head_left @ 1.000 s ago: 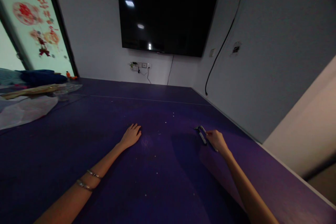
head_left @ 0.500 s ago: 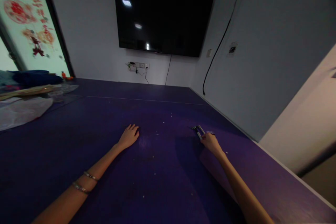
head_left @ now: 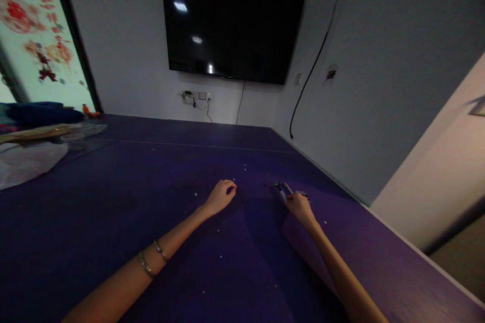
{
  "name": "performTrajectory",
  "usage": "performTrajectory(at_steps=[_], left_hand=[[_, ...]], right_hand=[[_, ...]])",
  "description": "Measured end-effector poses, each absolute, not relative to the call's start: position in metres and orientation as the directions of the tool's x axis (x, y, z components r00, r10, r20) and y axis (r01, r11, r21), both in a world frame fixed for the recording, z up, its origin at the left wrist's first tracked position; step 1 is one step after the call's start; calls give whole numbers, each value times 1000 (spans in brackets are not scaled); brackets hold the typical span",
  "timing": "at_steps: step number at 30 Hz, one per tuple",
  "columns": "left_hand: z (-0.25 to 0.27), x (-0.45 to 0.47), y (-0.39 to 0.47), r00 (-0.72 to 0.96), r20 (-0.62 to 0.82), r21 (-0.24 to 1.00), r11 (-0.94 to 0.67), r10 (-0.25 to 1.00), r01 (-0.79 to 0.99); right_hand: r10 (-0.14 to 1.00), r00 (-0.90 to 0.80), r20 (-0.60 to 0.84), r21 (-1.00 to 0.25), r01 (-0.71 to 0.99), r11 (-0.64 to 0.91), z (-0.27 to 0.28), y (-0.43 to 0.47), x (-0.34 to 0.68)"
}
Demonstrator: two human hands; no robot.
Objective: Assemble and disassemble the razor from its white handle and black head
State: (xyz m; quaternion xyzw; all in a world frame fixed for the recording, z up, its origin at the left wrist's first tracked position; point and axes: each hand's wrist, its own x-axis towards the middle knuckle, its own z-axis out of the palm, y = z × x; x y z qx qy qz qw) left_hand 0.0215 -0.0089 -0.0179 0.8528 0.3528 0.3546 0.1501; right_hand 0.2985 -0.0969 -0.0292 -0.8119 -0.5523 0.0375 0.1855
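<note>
My left hand (head_left: 222,197) is over the purple surface (head_left: 159,222), its fingers curved and a gap showing between thumb and forefinger. Nothing can be seen in it. To its right, my right hand (head_left: 300,207) has its fingers closed around a small hand tool with two pale handles (head_left: 282,194), much like pliers. The tool's dark head points away from me. A small dark and whitish item (head_left: 304,195) shows beside the right hand, partly covered by it. Small white bits (head_left: 245,167) lie scattered about both hands, one (head_left: 234,179) close to the left fingertips.
Folded dark blue cloth (head_left: 45,112) and a clear plastic bag (head_left: 32,161) lie at the far left. A television (head_left: 231,25) hangs on the wall ahead. A black cable (head_left: 316,58) dangles down the right wall to near the surface.
My left hand has moved right, towards the right hand, and its fingers have gone from lying flat to curved. A white bit shows where it was. My right hand keeps its hold.
</note>
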Motion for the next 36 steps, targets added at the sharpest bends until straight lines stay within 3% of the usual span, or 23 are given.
performTrajectory(at_steps=[5, 12, 18, 26, 29, 32, 36], left_hand=[[-23, 73, -19, 502, 320, 703, -557, 803, 443], [-28, 98, -10, 479, 100, 784, -365, 872, 501], [-21, 93, -8, 485, 107, 828, -348, 868, 440], [-13, 76, -4, 495, 139, 777, -405, 858, 483], [-7, 56, 8, 508, 46, 733, -375, 860, 568], [3, 27, 27, 490, -139, 601, -320, 860, 733], [11, -8, 50, 459, -194, 517, -308, 867, 799]], right_hand=[[916, 316, 247, -372, 904, -212, -17, -94, 265], [921, 185, 343, -288, 954, -85, -2, -104, 215], [935, 112, 336, -271, 963, -18, 1, -110, 194], [947, 7, 321, -217, 974, 66, 8, -110, 176], [951, 1, 310, -256, 963, 82, 19, -115, 186], [958, 79, 274, -289, 957, 4, 26, -116, 212], [962, 193, 192, -300, 945, -130, 21, -110, 257]])
